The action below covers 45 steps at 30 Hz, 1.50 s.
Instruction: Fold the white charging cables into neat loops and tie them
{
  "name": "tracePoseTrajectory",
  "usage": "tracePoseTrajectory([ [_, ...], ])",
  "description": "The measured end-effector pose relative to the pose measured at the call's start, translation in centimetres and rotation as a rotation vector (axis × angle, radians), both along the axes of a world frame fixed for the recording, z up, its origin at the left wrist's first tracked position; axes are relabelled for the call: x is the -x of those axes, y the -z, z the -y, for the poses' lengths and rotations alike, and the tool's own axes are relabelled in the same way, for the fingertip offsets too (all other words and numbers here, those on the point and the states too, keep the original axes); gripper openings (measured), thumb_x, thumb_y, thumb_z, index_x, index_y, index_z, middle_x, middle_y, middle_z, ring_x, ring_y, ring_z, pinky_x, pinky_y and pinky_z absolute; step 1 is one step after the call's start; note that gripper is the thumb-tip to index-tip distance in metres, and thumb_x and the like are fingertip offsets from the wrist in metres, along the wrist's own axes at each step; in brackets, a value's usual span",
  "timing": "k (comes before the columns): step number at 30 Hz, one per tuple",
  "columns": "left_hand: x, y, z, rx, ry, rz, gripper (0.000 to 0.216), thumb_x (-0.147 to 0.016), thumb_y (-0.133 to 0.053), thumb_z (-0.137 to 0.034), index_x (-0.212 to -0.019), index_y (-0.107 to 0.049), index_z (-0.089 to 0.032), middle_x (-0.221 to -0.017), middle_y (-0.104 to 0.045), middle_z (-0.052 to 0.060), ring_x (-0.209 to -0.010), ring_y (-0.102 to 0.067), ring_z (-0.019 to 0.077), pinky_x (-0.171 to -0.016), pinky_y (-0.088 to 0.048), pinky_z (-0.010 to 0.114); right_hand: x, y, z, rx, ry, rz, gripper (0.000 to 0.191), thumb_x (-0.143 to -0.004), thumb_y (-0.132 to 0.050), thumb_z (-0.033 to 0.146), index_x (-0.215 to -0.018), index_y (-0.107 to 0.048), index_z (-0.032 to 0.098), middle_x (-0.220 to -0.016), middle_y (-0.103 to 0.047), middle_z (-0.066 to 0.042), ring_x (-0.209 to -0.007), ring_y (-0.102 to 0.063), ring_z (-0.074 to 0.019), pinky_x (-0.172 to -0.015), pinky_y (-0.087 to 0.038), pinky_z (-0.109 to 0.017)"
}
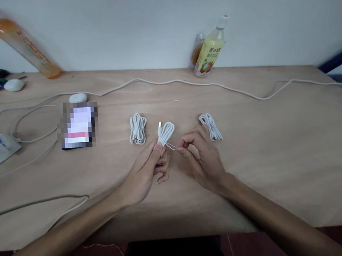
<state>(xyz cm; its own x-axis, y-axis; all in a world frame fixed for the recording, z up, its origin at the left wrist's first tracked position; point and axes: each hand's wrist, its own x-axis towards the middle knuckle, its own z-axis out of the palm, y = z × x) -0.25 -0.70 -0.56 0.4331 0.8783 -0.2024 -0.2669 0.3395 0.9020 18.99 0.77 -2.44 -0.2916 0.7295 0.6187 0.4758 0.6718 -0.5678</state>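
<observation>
Item: coiled white cable (166,132), held just above wooden table (275,157), btw left bundle (137,129) & right bundle (211,126); I'm clamping it w/ my left hand (146,171), while my right hand (203,160) is pinching its thin tie (170,146).

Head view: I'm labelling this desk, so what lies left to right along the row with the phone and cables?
Black phone with lit screen → loose coiled white cable bundle → held coiled white cable bundle, in the grip of the left hand, its thin white strand pinched by the right hand → rightmost coiled white cable bundle.
</observation>
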Motion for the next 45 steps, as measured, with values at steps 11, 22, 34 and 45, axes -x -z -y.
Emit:
tracePoseTrajectory([
  [11,-0.4,-0.3,0.7,0.056,0.062,-0.068,0.043,-0.106,-0.06,-0.064,-0.097,-0.053,-0.022,-0.077,-0.037,-0.007,-0.063,-0.036,0.0115,-0.053,-0.04,0.023,0.5,0.2,0.4,-0.034,0.036,0.0,0.015,-0.108,-0.06,0.012,-0.105,-0.059,0.027,-0.093,-0.069,0.001,-0.087,-0.061,-0.0213,-0.086,-0.046,-0.041],
  [22,-0.1,-0.2,0.4,0.159,0.158,0.132,0.037,-0.11,-0.058,-0.052,-0.089,-0.05,-0.021,-0.074,-0.036,-0.008,-0.054,-0.027,0.008,-0.047,-0.035,0.019,1.2,0.5,0.8,-0.068,0.116,-0.066,0.015,-0.105,-0.063,0.012,-0.104,-0.062,0.027,-0.089,-0.074,0.0,-0.083,-0.066,-0.0224,-0.08,-0.048,-0.042],
  [34,0.2,-0.5,0.3,0.27,0.191,0.164,0.04,-0.105,-0.064,-0.051,-0.082,-0.048,-0.022,-0.069,-0.032,-0.01,-0.051,-0.02,0.007,-0.042,-0.032,0.017,1.0,0.4,0.9,-0.041,0.099,-0.122,0.015,-0.106,-0.068,0.014,-0.101,-0.064,0.027,-0.086,-0.075,0.002,-0.08,-0.067,-0.0212,-0.076,-0.051,-0.04],
  [45,0.3,-1.0,0.1,0.337,0.223,0.104,0.042,-0.099,-0.066,-0.055,-0.08,-0.045,-0.023,-0.069,-0.029,-0.009,-0.053,-0.017,0.0074,-0.039,-0.025,0.016,1.5,1.5,0.9,0.143,0.103,-0.395,0.022,-0.096,-0.079,0.022,-0.105,-0.059,0.027,-0.089,-0.068,0.002,-0.077,-0.066,-0.0183,-0.072,-0.058,-0.036],
])
